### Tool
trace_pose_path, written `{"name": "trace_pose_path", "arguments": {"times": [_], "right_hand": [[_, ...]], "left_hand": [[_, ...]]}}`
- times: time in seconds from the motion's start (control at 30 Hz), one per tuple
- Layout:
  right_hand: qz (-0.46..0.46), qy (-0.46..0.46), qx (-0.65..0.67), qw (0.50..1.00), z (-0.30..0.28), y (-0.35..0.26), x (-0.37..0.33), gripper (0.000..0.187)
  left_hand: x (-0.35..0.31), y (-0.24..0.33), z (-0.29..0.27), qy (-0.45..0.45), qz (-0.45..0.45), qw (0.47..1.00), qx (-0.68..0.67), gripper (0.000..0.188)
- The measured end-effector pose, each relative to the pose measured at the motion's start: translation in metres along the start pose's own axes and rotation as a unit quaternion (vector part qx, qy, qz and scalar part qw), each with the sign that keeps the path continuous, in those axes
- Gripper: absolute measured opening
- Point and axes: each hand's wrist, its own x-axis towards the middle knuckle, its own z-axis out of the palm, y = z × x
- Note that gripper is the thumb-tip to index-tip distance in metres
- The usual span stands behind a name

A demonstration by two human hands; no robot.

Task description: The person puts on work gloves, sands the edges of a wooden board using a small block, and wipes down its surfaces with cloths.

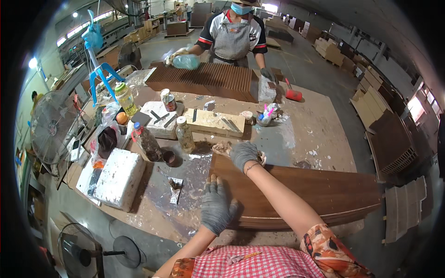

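A long dark brown wooden panel [320, 190] lies across the near side of the work table, on top of other panels. My left hand [216, 206], in a grey glove, rests flat with fingers apart on the panel's left end. My right hand [244, 154], also grey-gloved, is closed on a crumpled rag [223, 148] pressed at the panel's far left corner.
Bottles [185, 135], a small dark cup [169, 158], white foam blocks [119, 178] and a pale board [214, 122] crowd the stained table [315, 129]. Across it a person in an apron wipes a ribbed brown panel [208, 79]. Fans [51, 126] stand left; stacked boards right.
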Motion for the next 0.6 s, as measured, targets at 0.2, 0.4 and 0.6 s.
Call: {"name": "trace_pose_path", "arguments": {"times": [0.2, 0.4, 0.6], "right_hand": [[0.008, 0.021, 0.045, 0.999, -0.016, 0.038, -0.058, 0.042], [0.231, 0.067, 0.027, 0.97, -0.041, 0.107, -0.065, 0.037], [-0.131, 0.147, 0.31, 0.93, 0.008, 0.059, -0.055, 0.029]], "left_hand": [[-0.003, -0.009, 0.005, 0.019, -0.029, 0.999, -0.016, 0.083], [-0.001, 0.0, 0.0, 0.007, -0.023, 1.0, -0.001, 0.081], [0.0, -0.002, 0.007, 0.025, 0.002, 1.0, -0.011, 0.08]]}}
